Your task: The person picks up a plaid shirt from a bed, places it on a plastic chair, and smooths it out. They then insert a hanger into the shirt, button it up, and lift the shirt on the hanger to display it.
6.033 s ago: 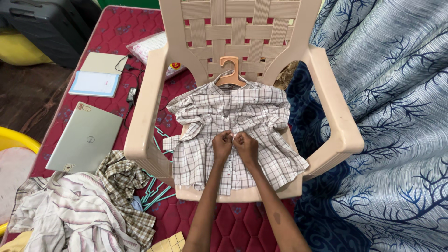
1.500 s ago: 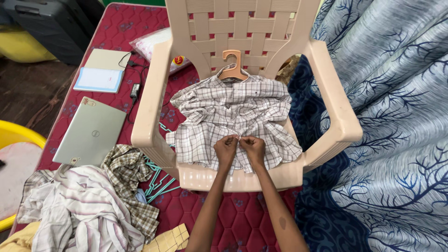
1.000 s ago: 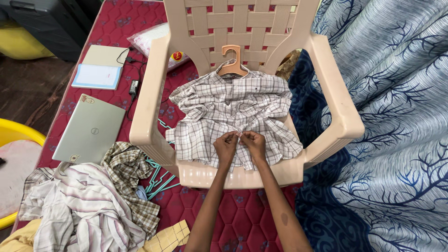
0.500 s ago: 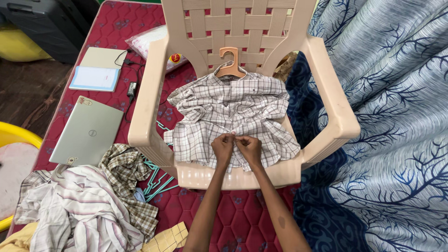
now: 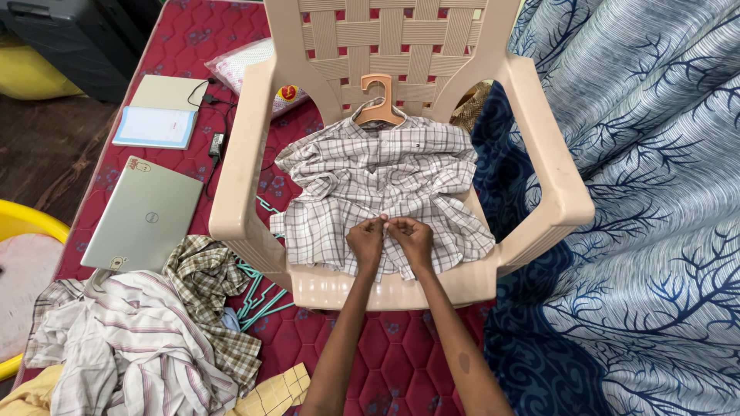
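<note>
Checked shirt (image 5: pixel 385 181) — collar toward chair back (image 5: pixel 385 38)

both my forearms reach forward and converge. my left hand (image 5: pixel 364 240) and right hand (image 5: pixel 412 237) sit knuckle to knuckle, fingers curled, fingertips seemingly pinched together, though that's hard to see.

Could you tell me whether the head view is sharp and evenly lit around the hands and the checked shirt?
Head view: light is soft and even, with no glare; the left hand and right hand pinch the checked shirt in sharp focus; the chair arms bow outward from wide-angle distortion; only faint shadows lie under the hands.
</note>
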